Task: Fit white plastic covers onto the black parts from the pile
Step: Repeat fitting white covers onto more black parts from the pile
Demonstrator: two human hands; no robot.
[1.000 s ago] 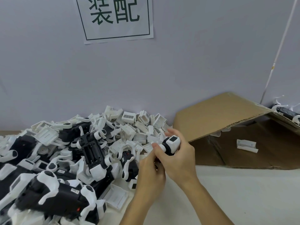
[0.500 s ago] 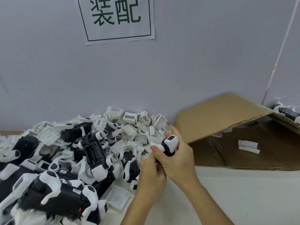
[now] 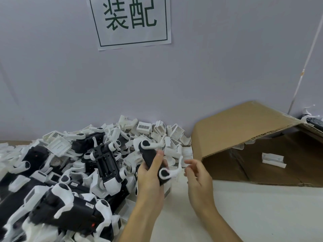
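My left hand (image 3: 150,179) grips a black part (image 3: 151,158) with white arms at both ends, holding it tilted above the table's edge of the pile. My right hand (image 3: 198,175) hovers just right of it with fingers loosely spread, holding nothing. To the left lies the pile of black parts (image 3: 66,203) with white arms. Behind it sits a heap of loose white plastic covers (image 3: 157,131) against the wall.
A cardboard box (image 3: 244,130) lies on its side at the right, a single white cover (image 3: 273,159) inside it. Another black part (image 3: 314,122) sits on top of the box at the far right. White tabletop (image 3: 262,215) spreads under my forearms.
My right hand has let go of the part and drawn back to the right. My left hand has turned the black part so its length shows.
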